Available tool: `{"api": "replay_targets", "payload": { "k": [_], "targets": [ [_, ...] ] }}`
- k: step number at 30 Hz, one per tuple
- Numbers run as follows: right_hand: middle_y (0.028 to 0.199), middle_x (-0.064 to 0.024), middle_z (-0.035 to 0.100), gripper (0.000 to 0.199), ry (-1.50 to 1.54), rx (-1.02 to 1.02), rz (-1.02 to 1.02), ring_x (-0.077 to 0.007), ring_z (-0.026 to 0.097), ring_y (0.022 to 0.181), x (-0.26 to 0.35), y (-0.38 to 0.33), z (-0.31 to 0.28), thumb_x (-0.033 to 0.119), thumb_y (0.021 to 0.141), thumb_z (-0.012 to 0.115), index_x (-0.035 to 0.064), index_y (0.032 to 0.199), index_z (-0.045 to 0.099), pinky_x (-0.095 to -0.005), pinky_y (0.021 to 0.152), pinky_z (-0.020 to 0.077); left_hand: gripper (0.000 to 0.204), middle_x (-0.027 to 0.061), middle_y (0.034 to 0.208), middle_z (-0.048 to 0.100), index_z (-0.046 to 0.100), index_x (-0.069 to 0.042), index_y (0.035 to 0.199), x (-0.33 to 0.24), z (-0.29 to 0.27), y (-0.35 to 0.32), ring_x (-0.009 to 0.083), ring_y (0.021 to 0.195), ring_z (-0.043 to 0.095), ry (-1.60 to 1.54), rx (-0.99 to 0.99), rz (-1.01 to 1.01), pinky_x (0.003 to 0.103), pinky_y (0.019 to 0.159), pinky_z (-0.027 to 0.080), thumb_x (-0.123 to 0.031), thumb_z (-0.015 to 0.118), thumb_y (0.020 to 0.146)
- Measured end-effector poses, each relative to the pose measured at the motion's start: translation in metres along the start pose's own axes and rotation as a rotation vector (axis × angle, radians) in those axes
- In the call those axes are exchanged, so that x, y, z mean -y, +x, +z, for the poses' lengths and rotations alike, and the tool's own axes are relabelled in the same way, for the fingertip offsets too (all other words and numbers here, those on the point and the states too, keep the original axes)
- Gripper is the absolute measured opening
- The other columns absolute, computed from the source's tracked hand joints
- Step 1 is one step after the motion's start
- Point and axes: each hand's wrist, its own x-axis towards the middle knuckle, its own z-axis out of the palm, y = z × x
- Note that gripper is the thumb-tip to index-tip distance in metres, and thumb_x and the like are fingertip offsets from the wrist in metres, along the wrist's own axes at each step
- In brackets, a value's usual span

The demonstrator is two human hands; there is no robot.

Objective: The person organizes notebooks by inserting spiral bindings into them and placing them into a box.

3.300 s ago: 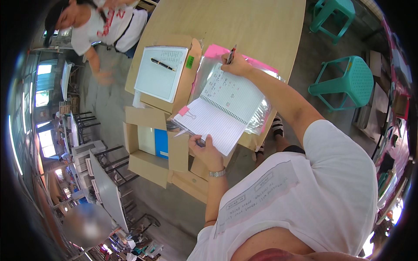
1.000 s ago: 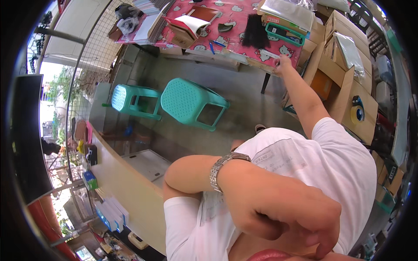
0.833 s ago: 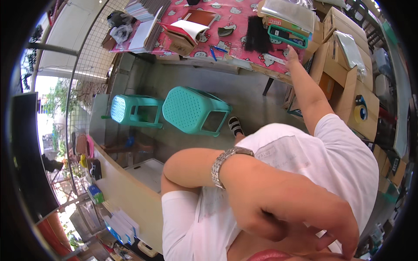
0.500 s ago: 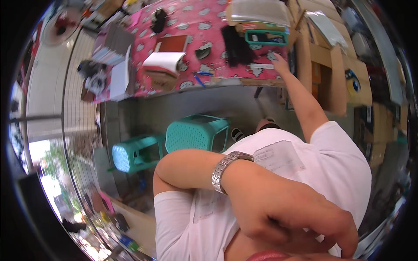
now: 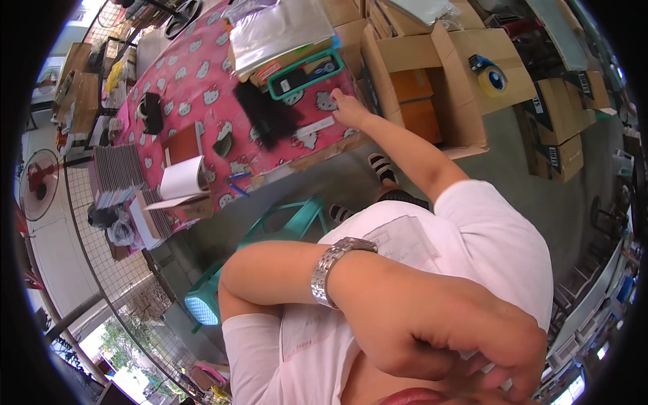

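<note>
My left arm, with a silver wristwatch (image 5: 329, 268) on it, is bent across my chest. My left hand (image 5: 439, 324) is close to the camera with its fingers curled in; whatever they hold, if anything, is hidden. Stretched out to the table's near edge, my right hand (image 5: 347, 110) lies on the pink patterned tablecloth (image 5: 202, 74), fingers extended and apparently holding nothing. By its thumb side is the end of a flat white strip (image 5: 315, 126). Beyond are a green-rimmed tray (image 5: 275, 90) with small items in it and a bundle of black bristle-like strands (image 5: 266, 118).
An open cardboard box (image 5: 462, 101) stands right of my right hand, with a tape dispenser (image 5: 489, 75) on its flap. Clear plastic sheets (image 5: 280, 37) are stacked farther back. Left lie a notebook (image 5: 182, 179), blue pens (image 5: 237, 183) and stacked booklets (image 5: 116, 169). A green stool (image 5: 287, 223) stands below.
The view has swung rightward, so the table and box appear farther left and the stools are largely covered by my left arm. My right hand stays at the table edge by the strip.
</note>
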Motion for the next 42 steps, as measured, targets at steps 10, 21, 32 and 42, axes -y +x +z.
{"api": "replay_targets", "payload": {
  "k": [10,21,32,42],
  "targets": [
    [0.116,-0.0152,0.067,0.03,-0.486,-0.88,0.766,-0.0372,0.062,0.109,-0.311,-0.099,-0.395,0.017,0.088,0.052,0.013,0.116,0.064,-0.0486,0.09,0.0488,0.03,0.0111,0.111,0.062,0.057,-0.002,0.109,-0.053,-0.15,-0.052,0.0216,0.099,0.058,0.603,-0.828,-0.397,0.036,0.089,0.046,0.007,0.054,0.08],
    [0.108,-0.0168,0.07,0.029,-0.551,-0.515,0.669,-0.0349,0.065,0.103,-0.448,-0.065,-0.432,0.01,0.086,0.052,0.0105,0.108,0.071,-0.0427,0.089,0.0497,0.033,0.0193,0.108,0.068,0.063,-0.006,0.117,0.026,-0.061,-0.456,0.0307,0.1,0.066,1.081,-1.696,-1.72,0.039,0.089,0.05,-0.016,0.055,0.087],
    [0.114,-0.0118,0.069,0.02,-0.256,-0.868,-0.009,-0.0316,0.062,0.111,-0.07,0.007,-0.207,0.003,0.09,0.054,0.005,0.104,0.069,-0.0411,0.097,0.0464,0.033,0.0082,0.108,0.067,0.064,-0.011,0.117,-0.038,-0.054,-0.554,0.0253,0.091,0.067,0.449,-2.303,-1.309,0.044,0.072,0.056,-0.025,0.055,0.088],
    [0.108,-0.0099,0.068,0.028,0.007,-0.293,-0.235,-0.0277,0.061,0.107,0.165,0.031,0.017,-0.007,0.076,0.061,0.0066,0.099,0.069,-0.0407,0.097,0.0448,0.036,0.0233,0.112,0.067,0.068,-0.003,0.112,-0.116,-0.029,-0.779,0.0384,0.106,0.065,1.294,-0.905,-2.14,0.047,0.091,0.052,-0.021,0.046,0.092]
  ]
}}
